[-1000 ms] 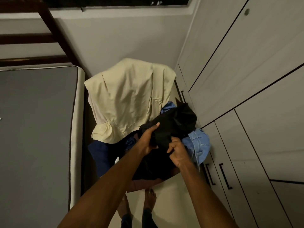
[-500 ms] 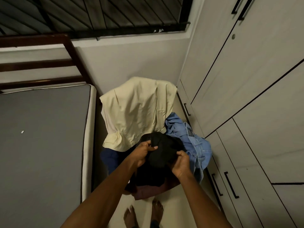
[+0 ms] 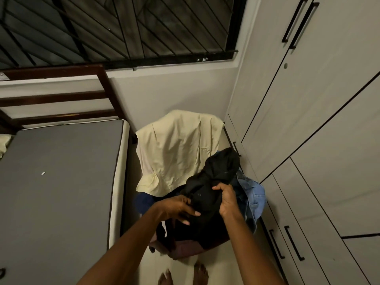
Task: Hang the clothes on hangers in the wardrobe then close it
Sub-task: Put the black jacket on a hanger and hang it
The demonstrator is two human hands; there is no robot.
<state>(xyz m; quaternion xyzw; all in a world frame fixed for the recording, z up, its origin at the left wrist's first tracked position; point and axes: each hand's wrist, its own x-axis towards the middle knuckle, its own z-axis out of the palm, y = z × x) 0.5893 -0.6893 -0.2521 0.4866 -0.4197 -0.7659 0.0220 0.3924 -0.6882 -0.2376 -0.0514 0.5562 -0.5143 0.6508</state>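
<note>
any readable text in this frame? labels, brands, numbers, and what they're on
None readable.
A pale label on the bed frame at the far left edge: cut off and too small to read.
A small white scrap on the grey mattress: no print visible.
The black garment, cream shirt, denim and wardrobe doors: no lettering visible.

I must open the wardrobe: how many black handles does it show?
5 handles: two at the top, one small beside the black garment, two low down. More may be out of view.
</note>
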